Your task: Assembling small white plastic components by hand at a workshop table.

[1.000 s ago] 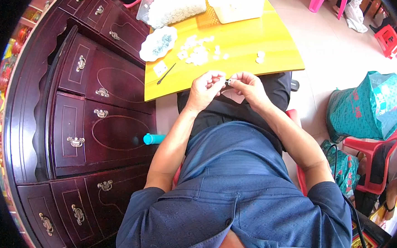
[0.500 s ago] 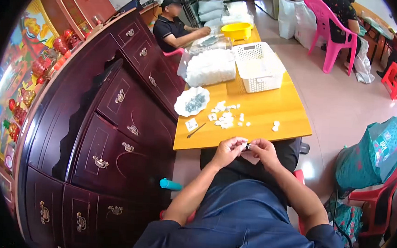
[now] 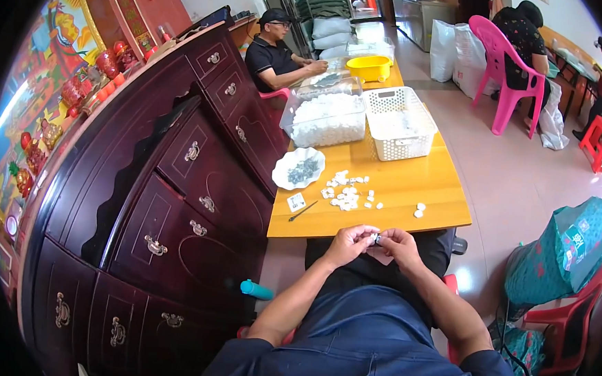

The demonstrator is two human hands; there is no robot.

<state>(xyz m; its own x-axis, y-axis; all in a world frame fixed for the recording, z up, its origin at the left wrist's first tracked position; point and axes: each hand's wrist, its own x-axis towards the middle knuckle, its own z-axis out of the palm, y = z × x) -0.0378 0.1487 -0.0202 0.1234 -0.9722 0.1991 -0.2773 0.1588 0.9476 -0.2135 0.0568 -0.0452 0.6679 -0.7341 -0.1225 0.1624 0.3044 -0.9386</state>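
My left hand (image 3: 347,247) and my right hand (image 3: 402,248) meet above my lap, just off the table's near edge. Both are closed in a pinch on one small white plastic piece (image 3: 374,238) with a dark bit on it; the fingertips hide most of it. Several similar white pieces (image 3: 345,197) lie scattered on the table, and a few more (image 3: 419,210) sit by the right corner. A white scalloped dish (image 3: 282,176) holds small dark grey parts (image 3: 303,170). Near it are a small white square (image 3: 296,202) and a thin dark rod (image 3: 303,211).
On the wooden table (image 3: 439,183) stand a clear bin (image 3: 359,133) full of white pieces, a white perforated basket (image 3: 403,150) and a yellow basin (image 3: 368,69). A person (image 3: 271,62) sits at the far left side. Dark drawers (image 3: 167,235) line the left; a teal bag (image 3: 552,255) stands right.
The view has tipped up slightly, so the table sits lower in the picture. My hands stay together on the small white piece, with the fingers slightly shifted.
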